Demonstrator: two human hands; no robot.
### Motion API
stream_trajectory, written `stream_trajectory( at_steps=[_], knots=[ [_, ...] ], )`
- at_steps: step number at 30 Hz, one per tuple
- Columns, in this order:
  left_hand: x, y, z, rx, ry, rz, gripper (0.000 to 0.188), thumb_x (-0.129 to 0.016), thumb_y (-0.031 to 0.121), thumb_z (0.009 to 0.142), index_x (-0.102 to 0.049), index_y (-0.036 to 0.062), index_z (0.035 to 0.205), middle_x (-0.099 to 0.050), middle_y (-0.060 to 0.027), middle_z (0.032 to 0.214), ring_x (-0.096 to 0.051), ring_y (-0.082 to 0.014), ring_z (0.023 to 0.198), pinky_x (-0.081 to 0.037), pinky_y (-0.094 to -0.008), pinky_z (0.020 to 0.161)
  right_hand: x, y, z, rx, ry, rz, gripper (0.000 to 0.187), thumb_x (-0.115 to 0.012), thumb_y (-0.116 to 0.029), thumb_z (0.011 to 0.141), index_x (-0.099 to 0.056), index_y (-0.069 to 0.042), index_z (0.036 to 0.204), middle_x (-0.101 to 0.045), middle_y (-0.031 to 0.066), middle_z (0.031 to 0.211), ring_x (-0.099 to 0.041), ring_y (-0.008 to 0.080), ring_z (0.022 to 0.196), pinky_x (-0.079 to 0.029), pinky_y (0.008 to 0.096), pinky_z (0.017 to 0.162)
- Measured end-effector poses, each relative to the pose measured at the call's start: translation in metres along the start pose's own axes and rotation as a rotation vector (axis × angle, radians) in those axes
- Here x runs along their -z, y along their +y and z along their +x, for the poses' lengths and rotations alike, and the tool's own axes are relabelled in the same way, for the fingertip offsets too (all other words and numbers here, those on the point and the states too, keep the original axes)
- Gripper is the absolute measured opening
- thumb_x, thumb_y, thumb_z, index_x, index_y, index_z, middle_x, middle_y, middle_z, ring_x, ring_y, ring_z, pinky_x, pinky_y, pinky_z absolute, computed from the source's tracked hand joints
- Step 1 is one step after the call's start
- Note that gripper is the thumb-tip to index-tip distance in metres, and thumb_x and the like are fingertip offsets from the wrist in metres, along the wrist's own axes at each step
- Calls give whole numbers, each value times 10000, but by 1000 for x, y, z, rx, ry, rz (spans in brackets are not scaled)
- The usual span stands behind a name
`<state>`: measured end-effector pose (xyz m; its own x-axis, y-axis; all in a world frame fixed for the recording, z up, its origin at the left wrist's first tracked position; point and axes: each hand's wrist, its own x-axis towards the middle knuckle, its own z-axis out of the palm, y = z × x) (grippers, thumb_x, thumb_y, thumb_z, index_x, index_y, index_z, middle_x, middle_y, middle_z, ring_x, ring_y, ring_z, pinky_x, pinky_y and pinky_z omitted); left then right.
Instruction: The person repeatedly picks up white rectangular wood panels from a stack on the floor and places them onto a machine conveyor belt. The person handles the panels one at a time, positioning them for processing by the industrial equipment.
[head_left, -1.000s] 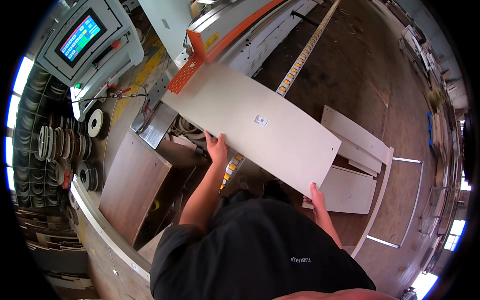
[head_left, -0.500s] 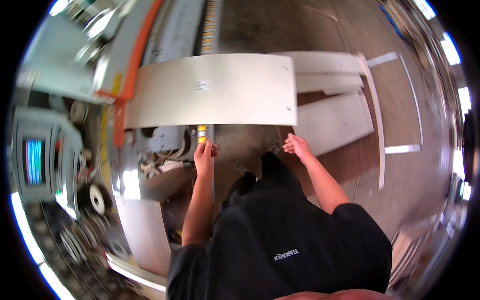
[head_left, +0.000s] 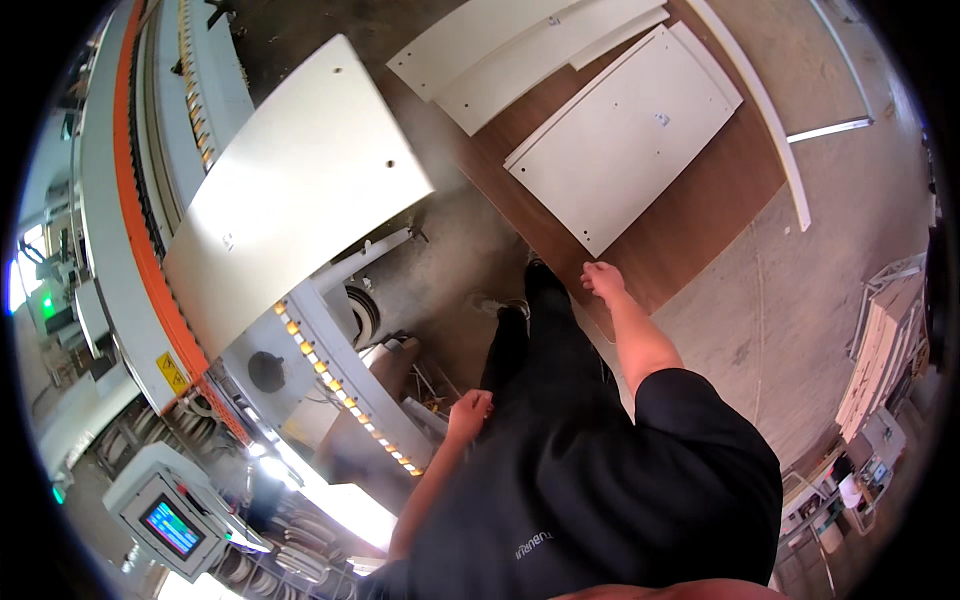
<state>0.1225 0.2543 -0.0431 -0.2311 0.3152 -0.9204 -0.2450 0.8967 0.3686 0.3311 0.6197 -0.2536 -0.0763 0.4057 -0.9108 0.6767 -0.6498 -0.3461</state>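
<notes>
My left hand [head_left: 470, 412] hangs by my left thigh, its fingers curled in with nothing visible in them. It is nearest to the machine's roller rail [head_left: 345, 395] and touches nothing. In front of my right hip, my right hand [head_left: 603, 280] is loosely closed and holds nothing I can see. Just beyond it lies a white panel [head_left: 630, 140] with small holes. A large white panel [head_left: 300, 190] rests on the machine at the left, its right end reaching out past the rail. Both hands are apart from the panels.
An orange-edged machine [head_left: 140, 230] runs along the left, with a control screen [head_left: 172, 525] at lower left. A brown board [head_left: 690, 225] on the floor carries further white panels [head_left: 520, 45]. A curved white strip [head_left: 770, 110] lies along its far right edge. Stacked boards [head_left: 880, 350] stand right.
My view has turned to the right, so the panels and machine appear rotated and shifted. My left hand has lowered toward my thigh; my right hand stays forward of my hip.
</notes>
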Motion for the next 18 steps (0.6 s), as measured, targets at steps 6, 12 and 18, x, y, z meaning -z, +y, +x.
stream_trajectory(
  at_steps=[6, 12, 18],
  knots=[
    [1, -5, 24, 137, 58, -45, 291, -585, 265, 1036, -670, 4, 1133, -734, -86, 930, -702, -146, 792, -560, -295, 742, 14, 38, 144, -216, 385, 186, 580, -541, -534, 989, -550, -94, 1367, -613, 127, 1330, -620, 311, 1094, -514, 463, 860],
    [-5, 2, 49, 225, 20, 37, 254, -553, 242, 1045, -653, 17, 1109, -708, -63, 912, -673, -140, 783, -540, -290, 723, 16, 17, 183, -442, 354, 716, 770, -459, -679, 973, -461, -103, 1484, -592, 99, 1398, -586, 362, 1183, -428, 592, 1005],
    [-2, 47, 84, 124, -23, 183, 270, -567, 262, 1047, -673, 35, 1147, -734, -59, 888, -686, -142, 753, -547, -291, 729, 32, 40, 161, -342, 182, 752, 785, -450, -776, 944, -579, -127, 1366, -663, 61, 1262, -634, 261, 1116, -520, 479, 928]
  ],
)
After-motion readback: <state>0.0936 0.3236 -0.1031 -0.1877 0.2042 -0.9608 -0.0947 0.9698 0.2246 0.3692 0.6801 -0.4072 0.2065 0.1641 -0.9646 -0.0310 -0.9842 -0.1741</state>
